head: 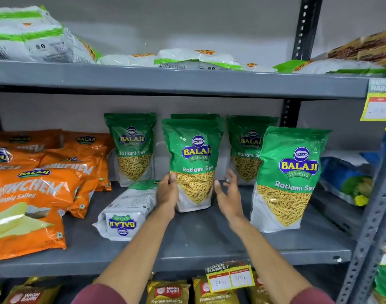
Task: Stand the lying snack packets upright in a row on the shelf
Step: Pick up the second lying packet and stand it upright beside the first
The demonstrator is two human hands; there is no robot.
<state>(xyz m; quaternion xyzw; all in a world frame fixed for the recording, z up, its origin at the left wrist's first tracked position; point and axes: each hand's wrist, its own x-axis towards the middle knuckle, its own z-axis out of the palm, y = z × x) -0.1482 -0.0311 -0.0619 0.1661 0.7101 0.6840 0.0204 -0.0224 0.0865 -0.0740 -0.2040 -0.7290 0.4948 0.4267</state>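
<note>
Green Balaji Ratlami Sev packets stand on the grey middle shelf (187, 242). The centre packet (193, 159) is upright, with another packet close behind it. My left hand (168, 193) rests flat against its lower left side. My right hand (228, 194) hovers open just off its lower right side, fingers spread, not touching. Upright packets stand at the back left (131, 148), back right (244, 150) and front right (288, 181). One packet (127, 212) lies flat on its face left of my left hand, bottom end toward me.
Orange Crunchem packets (27, 198) lie piled on the shelf's left. A blue bag (349, 181) lies at the right by the perforated upright (371, 216). White and green bags lie on the shelf above (187, 60). Tea packets (168, 291) and price tags (230, 277) sit below.
</note>
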